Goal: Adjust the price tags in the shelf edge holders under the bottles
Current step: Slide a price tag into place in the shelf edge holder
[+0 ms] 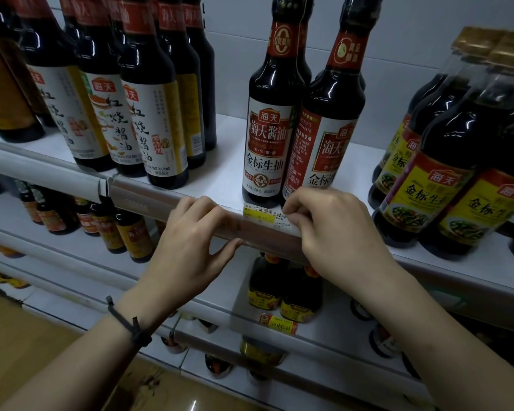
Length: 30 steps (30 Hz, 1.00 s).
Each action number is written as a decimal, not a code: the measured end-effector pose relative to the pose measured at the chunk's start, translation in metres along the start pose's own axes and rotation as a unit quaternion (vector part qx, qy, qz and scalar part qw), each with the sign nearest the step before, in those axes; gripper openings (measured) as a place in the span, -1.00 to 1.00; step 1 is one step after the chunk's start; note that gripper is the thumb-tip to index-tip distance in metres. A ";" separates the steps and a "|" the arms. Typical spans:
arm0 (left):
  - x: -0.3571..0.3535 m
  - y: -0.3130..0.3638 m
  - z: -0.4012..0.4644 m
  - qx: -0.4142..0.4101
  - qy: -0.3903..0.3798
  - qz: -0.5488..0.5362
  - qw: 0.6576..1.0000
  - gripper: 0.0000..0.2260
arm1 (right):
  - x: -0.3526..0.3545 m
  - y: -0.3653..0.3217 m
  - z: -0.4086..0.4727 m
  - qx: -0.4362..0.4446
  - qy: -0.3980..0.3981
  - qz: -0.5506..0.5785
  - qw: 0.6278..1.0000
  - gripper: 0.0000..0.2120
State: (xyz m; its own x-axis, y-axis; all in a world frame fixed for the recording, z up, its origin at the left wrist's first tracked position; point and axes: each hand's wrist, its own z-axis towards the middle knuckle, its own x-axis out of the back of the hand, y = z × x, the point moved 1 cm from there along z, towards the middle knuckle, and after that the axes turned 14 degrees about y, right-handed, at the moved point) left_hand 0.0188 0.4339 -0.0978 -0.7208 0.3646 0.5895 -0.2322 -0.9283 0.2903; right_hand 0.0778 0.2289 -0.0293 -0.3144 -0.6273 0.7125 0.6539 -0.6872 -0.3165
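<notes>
A yellow and white handwritten price tag (263, 216) sits in the clear shelf edge holder (140, 200), just under two dark soy sauce bottles (272, 137). My right hand (336, 232) pinches the tag's right end with thumb and fingertips. Just left of the tag, my left hand (187, 247) grips the holder strip, fingers over its top and thumb underneath. A dark cord bracelet circles my left wrist.
More soy sauce bottles (137, 114) stand at the left of the white shelf (229, 161). Yellow-labelled bottles (445, 185) stand at the right. Lower shelves hold smaller bottles and another tag (279, 323). Wooden floor (27, 351) shows at the bottom left.
</notes>
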 end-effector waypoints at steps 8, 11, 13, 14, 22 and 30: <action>0.000 0.001 -0.002 -0.002 0.011 -0.002 1.000 -0.80 | -0.001 0.000 0.003 -0.038 -0.023 0.059 0.997 -0.89; -0.001 0.001 -0.002 0.000 0.013 -0.003 1.000 -0.80 | -0.004 0.000 0.001 -0.049 -0.036 0.077 0.995 -0.89; -0.001 0.001 -0.001 0.002 0.014 -0.005 1.000 -0.80 | -0.006 -0.002 -0.001 -0.029 -0.037 0.056 0.997 -0.90; -0.001 0.001 -0.001 0.002 0.015 -0.005 1.000 -0.79 | -0.007 -0.003 -0.002 -0.015 -0.032 0.042 0.999 -0.90; -0.002 -0.001 0.000 0.000 0.009 0.001 1.000 -0.77 | -0.014 -0.009 -0.014 0.034 0.004 -0.014 0.999 -0.92; -0.004 -0.003 0.000 -0.007 0.011 0.001 1.000 -0.76 | -0.017 -0.014 -0.029 0.023 0.005 -0.086 0.996 -0.87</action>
State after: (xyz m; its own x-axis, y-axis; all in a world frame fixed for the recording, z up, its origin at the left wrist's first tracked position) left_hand 0.0221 0.4348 -0.1006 -0.7352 0.3606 0.5740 -0.2396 -0.9304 0.2776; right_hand 0.0541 0.2384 -0.0554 -0.4311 -0.5061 0.7470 0.6208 -0.7672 -0.1615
